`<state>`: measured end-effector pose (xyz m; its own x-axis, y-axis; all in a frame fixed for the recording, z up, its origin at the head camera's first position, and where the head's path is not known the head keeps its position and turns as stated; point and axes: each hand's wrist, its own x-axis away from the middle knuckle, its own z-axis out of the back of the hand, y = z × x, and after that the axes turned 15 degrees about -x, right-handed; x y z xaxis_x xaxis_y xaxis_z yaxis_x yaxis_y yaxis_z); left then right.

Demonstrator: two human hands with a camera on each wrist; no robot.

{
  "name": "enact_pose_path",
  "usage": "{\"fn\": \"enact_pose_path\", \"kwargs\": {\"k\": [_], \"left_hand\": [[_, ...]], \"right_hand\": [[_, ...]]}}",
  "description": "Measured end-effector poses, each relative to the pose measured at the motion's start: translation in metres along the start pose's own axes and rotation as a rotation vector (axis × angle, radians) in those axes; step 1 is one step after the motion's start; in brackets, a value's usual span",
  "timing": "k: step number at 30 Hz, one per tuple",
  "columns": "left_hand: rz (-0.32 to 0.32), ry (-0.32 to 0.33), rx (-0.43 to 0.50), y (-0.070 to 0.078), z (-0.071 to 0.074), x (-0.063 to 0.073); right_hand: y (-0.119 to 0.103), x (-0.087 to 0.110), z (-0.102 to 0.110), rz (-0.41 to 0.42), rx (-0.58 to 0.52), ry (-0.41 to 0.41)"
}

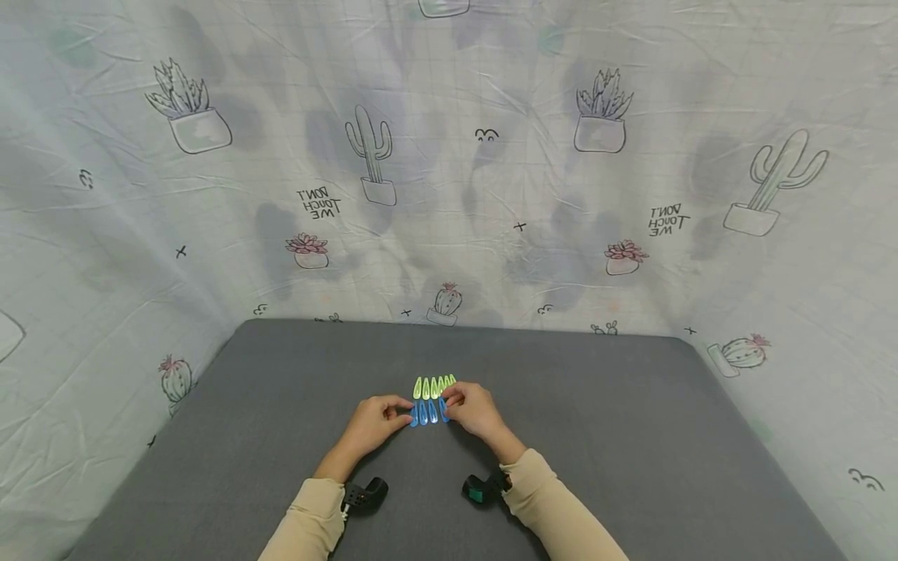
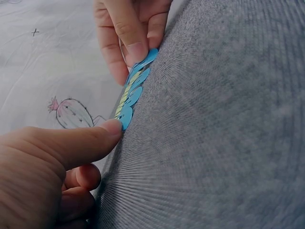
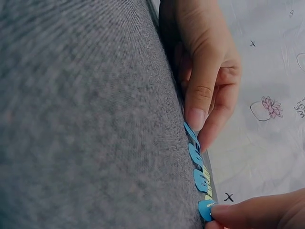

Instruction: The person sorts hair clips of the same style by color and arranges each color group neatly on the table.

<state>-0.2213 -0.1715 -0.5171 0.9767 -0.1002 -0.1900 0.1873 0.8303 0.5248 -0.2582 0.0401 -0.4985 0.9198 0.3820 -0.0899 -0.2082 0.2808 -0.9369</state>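
Observation:
Several blue snap hair clips (image 1: pixel 423 414) stand side by side in a row on the grey table, below a row of yellow-green snap hair clips (image 1: pixel 426 389). My left hand (image 1: pixel 369 427) holds the leftmost blue clip (image 2: pixel 125 118) between thumb and index finger at its two ends. At the other end of the row, my right hand (image 1: pixel 479 411) pinches the rightmost blue clip (image 3: pixel 191 130), which leans at a slant in the head view. The right fingers partly cover the last yellow-green clips.
The grey table (image 1: pixel 316 366) reaches back to a white curtain (image 1: pixel 449 179) printed with cacti, which also hangs along both sides. A black wrist camera (image 1: pixel 366 495) is strapped to the left wrist, another black camera (image 1: pixel 484 489) to the right.

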Motion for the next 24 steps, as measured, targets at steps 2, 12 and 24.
{"fn": "enact_pose_path", "kwargs": {"k": [2, 12, 24], "left_hand": [[0.002, -0.001, 0.001, 0.000, 0.000, 0.000], [-0.002, 0.009, 0.000, -0.002, 0.000, 0.000], [-0.023, 0.018, 0.013, -0.006, -0.004, 0.003]], "right_hand": [[0.000, -0.001, -0.001, 0.008, 0.020, 0.002], [-0.005, -0.002, -0.007, 0.015, 0.109, 0.019], [-0.001, 0.007, 0.005, 0.003, 0.046, 0.015]]}}
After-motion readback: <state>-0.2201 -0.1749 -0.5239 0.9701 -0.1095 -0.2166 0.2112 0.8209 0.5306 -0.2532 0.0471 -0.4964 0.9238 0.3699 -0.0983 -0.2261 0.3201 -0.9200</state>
